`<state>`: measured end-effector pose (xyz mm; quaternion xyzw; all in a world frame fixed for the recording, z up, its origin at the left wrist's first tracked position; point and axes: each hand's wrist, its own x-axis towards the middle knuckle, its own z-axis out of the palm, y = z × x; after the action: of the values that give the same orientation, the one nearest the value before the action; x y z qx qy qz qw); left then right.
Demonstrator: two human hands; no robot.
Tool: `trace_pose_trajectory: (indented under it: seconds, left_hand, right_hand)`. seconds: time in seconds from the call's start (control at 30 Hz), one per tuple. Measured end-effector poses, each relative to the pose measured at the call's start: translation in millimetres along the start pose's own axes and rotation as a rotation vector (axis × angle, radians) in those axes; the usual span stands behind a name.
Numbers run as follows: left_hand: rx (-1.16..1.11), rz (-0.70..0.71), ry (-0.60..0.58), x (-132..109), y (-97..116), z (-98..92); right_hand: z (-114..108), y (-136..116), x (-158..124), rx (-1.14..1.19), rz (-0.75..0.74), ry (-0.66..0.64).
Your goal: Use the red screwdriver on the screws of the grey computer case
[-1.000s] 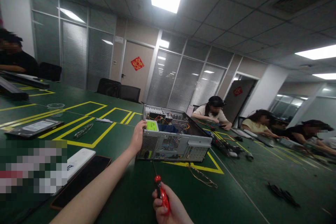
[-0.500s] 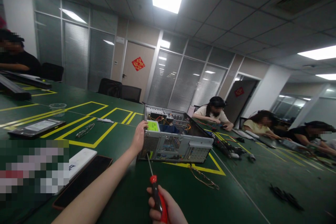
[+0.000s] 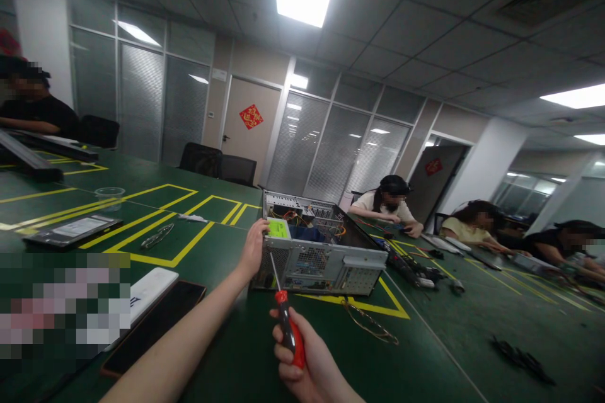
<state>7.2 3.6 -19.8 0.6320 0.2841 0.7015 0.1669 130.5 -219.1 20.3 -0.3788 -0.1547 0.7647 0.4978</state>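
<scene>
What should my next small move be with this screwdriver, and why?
Probably ease the screwdriver tip forward onto the rear panel of the computer case, near its upper left corner. The right hand holds it aimed there, the tip in front of that panel, while the left hand grips that corner.

An office: glass partitions (image 3: 142, 107), ceiling panels (image 3: 425, 12), long green table (image 3: 425, 340).
</scene>
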Motion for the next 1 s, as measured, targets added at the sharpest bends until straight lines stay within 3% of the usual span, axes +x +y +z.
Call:
trace_pose_trajectory:
  seconds: [0.6, 0.77, 0.9, 1.0]
  left_hand:
    - [0.021, 0.019, 0.003, 0.3, 0.2, -0.8]
    - [0.017, 0.023, 0.015, 0.0, -2.7, 0.4]
    - [0.014, 0.029, -0.003, -0.1, -2.6, -0.9]
    - [0.013, 0.037, -0.006, -0.5, -2.7, -1.2]
  right_hand:
    - [10.6, -4.2, -2.7, -0.009, -0.019, 0.031]
    - [32.3, -14.4, -13.5, 0.053, 0.107, 0.062]
    - [51.2, -20.6, -20.4, 0.035, 0.15, -0.001]
    - [53.5, -21.9, -21.2, 0.066, 0.172, -0.023]
